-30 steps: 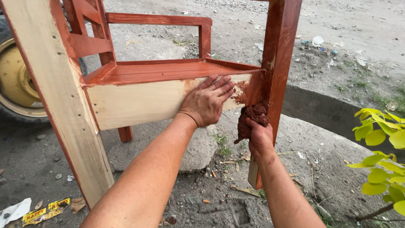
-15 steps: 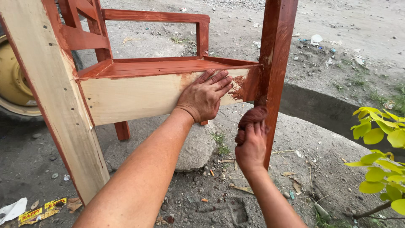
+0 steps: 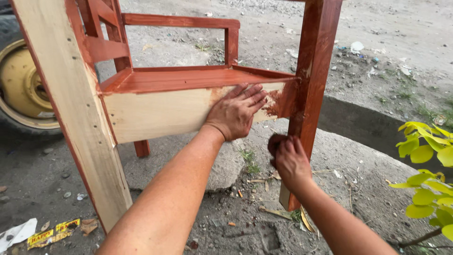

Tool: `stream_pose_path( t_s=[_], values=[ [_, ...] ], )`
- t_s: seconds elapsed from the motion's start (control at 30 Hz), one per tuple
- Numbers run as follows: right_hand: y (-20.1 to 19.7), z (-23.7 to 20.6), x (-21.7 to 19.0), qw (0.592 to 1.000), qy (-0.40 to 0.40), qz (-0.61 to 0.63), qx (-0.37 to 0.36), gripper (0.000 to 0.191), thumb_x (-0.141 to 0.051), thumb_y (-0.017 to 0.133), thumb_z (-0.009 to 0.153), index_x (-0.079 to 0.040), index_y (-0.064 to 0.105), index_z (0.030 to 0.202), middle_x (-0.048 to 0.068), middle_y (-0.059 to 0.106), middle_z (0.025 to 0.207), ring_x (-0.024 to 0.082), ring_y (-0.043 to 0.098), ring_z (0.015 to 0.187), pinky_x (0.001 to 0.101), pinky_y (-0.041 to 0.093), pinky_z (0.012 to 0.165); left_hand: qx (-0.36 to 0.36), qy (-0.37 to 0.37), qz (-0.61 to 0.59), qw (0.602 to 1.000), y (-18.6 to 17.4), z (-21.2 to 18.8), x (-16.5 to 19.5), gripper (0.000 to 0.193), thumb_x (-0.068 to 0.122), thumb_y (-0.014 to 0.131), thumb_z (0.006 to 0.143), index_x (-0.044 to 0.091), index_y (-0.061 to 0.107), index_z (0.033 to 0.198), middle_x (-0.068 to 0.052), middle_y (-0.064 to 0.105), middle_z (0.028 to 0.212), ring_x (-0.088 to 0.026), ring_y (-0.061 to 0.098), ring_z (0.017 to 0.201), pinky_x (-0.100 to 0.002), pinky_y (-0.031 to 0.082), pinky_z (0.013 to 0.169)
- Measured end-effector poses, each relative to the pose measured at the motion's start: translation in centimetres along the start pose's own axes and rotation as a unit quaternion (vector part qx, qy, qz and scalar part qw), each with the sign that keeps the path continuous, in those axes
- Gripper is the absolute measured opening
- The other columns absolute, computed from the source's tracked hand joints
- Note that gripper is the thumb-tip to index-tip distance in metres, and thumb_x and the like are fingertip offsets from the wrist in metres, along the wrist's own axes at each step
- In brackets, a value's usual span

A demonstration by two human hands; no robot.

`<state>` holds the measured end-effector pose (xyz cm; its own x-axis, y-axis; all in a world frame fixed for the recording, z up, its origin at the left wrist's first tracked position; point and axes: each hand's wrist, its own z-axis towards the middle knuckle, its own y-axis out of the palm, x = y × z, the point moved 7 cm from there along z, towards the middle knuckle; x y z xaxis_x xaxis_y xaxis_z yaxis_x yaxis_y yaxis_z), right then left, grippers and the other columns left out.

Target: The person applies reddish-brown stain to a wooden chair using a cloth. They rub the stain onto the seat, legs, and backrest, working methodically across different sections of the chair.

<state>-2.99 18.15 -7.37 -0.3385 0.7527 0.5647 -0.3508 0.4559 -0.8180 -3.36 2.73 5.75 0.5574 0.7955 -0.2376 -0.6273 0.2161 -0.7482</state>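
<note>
Head view. Item: chair (image 3: 188, 80), wooden, partly stained red-brown, standing on dirt ground. Change noted: the right hand (image 3: 292, 163) had dropped from the rail joint, where it was a second earlier, to a lower stretch of the front leg (image 3: 309, 104); the rag (image 3: 276, 144) went with it. Judged: staining had passed from the joint down the leg, while most of the front rail (image 3: 160, 113) and the near left leg (image 3: 66, 108) remained bare. Left hand (image 3: 236, 111): flat, fingers spread, pressed on the rail beside the stained patch, gripping nothing, arm extended. Right hand: fingers closed around the rag, held against the leg's near face, wrist bent upward. Nearby: stone (image 3: 226, 165) beneath the seat, yellow wheel (image 3: 21, 85) at left.
</note>
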Motion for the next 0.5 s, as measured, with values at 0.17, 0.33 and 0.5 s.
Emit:
stream_pose_path(
  t_s=[0.17, 0.33, 0.5],
  values=[
    [-2.6, 1.5, 3.2, 0.995, 0.06, 0.059, 0.048, 0.053, -0.042, 0.049, 0.104, 0.002, 0.057, 0.134, 0.017, 0.057, 0.135, 0.029, 0.049, 0.128, 0.0449, 0.024, 0.12, 0.01, 0.008, 0.015, 1.0, 0.0, 0.4, 0.0, 0.054, 0.016, 0.055, 0.086, 0.012, 0.063, 0.14, -0.002, 0.051, 0.156, -0.016, 0.037, 0.149, -0.039, 0.019, 0.127],
    [-3.3, 1.2, 3.5, 0.989, 0.025, 0.032, 0.14, 0.057, -0.043, 0.052, 0.097, 0.0, 0.056, 0.134, 0.018, 0.054, 0.14, 0.032, 0.046, 0.135, 0.0453, 0.027, 0.116, 0.006, 0.002, 0.009, 1.0, -0.2, 0.3, 0.0, 0.053, 0.016, 0.055, 0.087, 0.013, 0.064, 0.139, -0.001, 0.051, 0.156, -0.015, 0.037, 0.149, -0.039, 0.019, 0.127],
    [0.2, -1.5, -1.2, 0.994, -0.014, 0.038, 0.104, 0.058, -0.043, 0.061, 0.088, 0.0, 0.064, 0.127, 0.021, 0.048, 0.148, 0.037, 0.041, 0.139, 0.0487, 0.022, 0.117, 0.007, -0.004, 0.011, 1.0, -0.5, 0.4, 0.0, 0.053, 0.016, 0.055, 0.087, 0.013, 0.063, 0.139, 0.0, 0.051, 0.155, -0.015, 0.035, 0.149, -0.038, 0.018, 0.127]
  ],
)
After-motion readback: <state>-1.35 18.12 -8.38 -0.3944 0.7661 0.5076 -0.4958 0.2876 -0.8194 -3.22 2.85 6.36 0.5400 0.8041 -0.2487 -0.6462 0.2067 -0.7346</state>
